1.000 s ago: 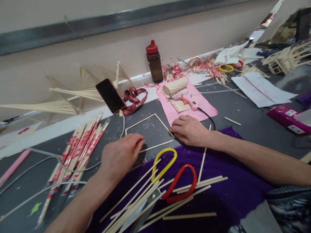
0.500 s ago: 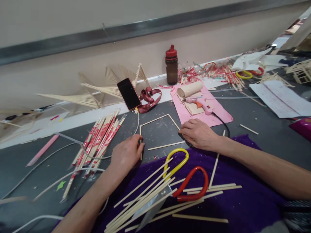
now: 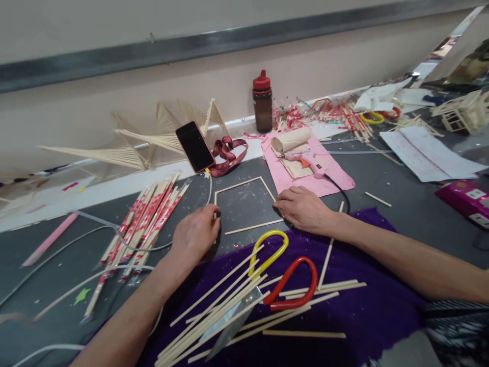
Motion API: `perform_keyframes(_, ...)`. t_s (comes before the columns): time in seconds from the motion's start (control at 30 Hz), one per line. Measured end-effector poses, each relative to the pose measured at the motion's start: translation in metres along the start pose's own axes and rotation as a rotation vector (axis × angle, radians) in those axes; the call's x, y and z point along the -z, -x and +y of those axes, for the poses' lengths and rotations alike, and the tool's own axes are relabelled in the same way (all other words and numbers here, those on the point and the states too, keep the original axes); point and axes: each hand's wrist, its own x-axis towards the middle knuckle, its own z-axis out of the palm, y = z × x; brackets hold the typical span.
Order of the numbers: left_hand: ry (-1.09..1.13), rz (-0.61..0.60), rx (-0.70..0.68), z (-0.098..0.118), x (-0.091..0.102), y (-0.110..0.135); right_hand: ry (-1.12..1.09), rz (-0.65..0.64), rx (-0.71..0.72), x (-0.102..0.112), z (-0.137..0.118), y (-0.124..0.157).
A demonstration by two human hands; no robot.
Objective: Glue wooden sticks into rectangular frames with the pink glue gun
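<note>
My left hand [image 3: 195, 232] pinches one stick [image 3: 216, 198]; my right hand [image 3: 303, 208] touches another stick [image 3: 268, 189], pinch unclear. I can't read the marked paper [image 3: 431, 154].

On our counter [image 3: 367, 178], a frame of sticks [image 3: 239, 184] lies between our left hand [image 3: 195, 230] and right hand [image 3: 303, 209]. Behind it we have the phone [image 3: 194, 146], with the bottle [image 3: 263, 109] farther back, rightward. Behind our right hand, the glue gun [image 3: 311, 164] lies over a sheet [image 3: 336, 181]; before the frame, scissors [image 3: 291, 306] lie on a cloth [image 3: 367, 260].
</note>
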Motion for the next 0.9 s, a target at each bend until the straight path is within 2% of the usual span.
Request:
perform_keyframes(0.1,-0.027,-0.001,0.002,-0.001,0.001,0.0,-0.004,-0.003,-0.004,0.0,0.001,0.0)
perform_keyframes(0.2,-0.081,0.071,-0.015,0.004,0.004,0.007,-0.017,-0.011,-0.003,0.0,0.002,0.0)
perform_keyframes(0.3,-0.033,0.162,-0.127,0.019,0.01,0.014,-0.037,-0.011,-0.004,0.0,0.004,0.0)
perform_keyframes(0.4,0.118,0.094,-0.347,0.045,0.015,0.014,-0.066,0.017,-0.012,0.002,0.005,0.003)
perform_keyframes(0.47,0.148,0.031,-0.442,0.062,0.016,0.009,-0.069,0.039,-0.025,0.003,0.004,0.005)
perform_keyframes(0.63,0.143,-0.055,-0.479,0.085,0.009,-0.008,-0.059,0.059,-0.037,0.006,0.006,0.008)
perform_keyframes(0.9,0.146,-0.098,-0.448,0.082,0.007,-0.014,-0.083,0.078,0.0,0.001,0.009,0.004)
